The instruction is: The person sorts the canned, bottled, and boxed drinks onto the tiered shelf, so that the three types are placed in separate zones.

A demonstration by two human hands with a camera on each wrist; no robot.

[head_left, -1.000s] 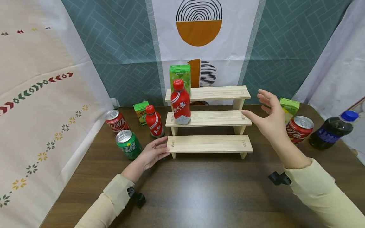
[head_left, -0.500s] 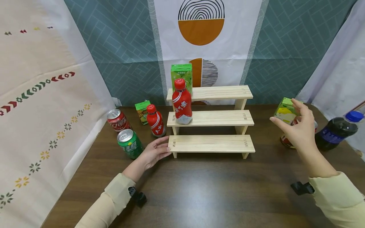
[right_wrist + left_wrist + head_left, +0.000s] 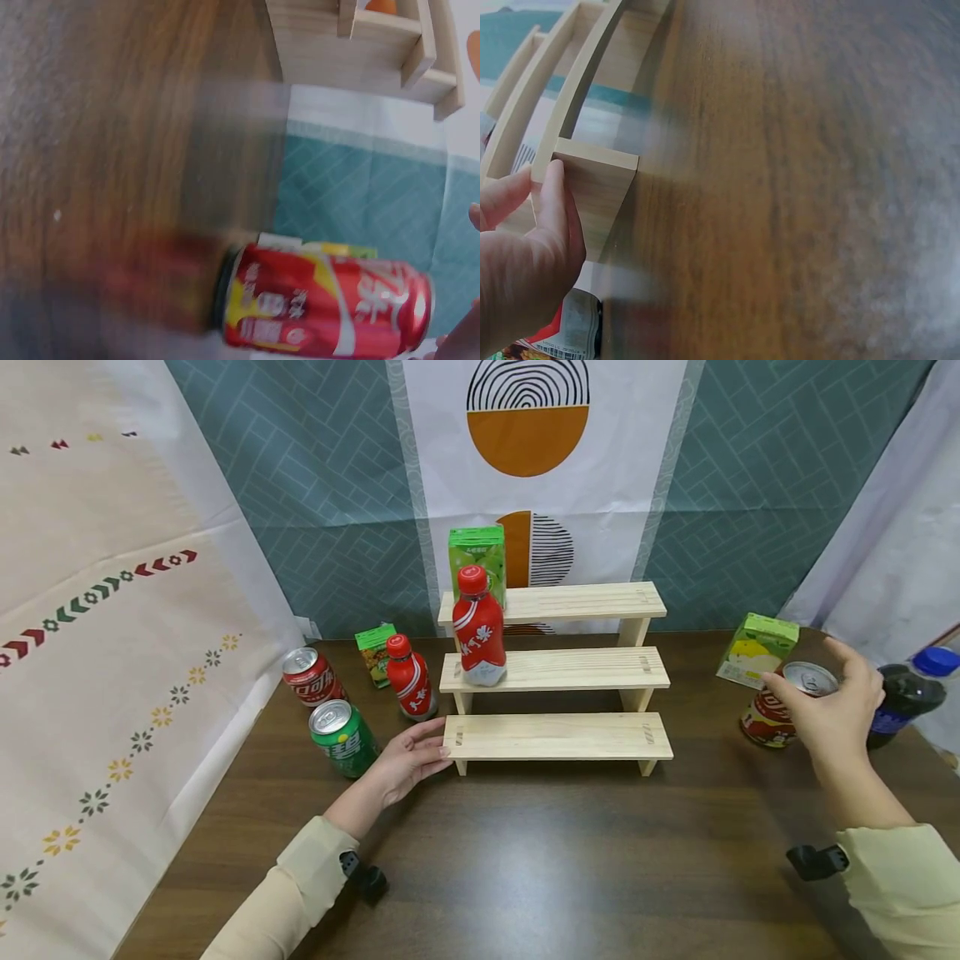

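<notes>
Now, from the head view, the right hand (image 3: 832, 714) has dropped from the green-and-yellow juice carton (image 3: 756, 649) and curls around the red soda can (image 3: 780, 706) near the dark wooden table's (image 3: 570, 860) right edge. The left hand (image 3: 405, 760) stays put.

At the left wrist, straight fingers (image 3: 551, 202) press the pale three-tier wooden shelf's (image 3: 592, 187) bottom corner.

At the right wrist, the can (image 3: 330, 307) stands before the carton (image 3: 315, 247).

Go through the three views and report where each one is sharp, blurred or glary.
Head view: evenly lit and sharp, with a soft sheen on the dark table and wide-angle bending at the edges. Left wrist view: the left hand and the wooden shelf are fairly clear, the tabletop beyond smears. Right wrist view: heavy blur over the table, only the red can reads clearly.
</notes>
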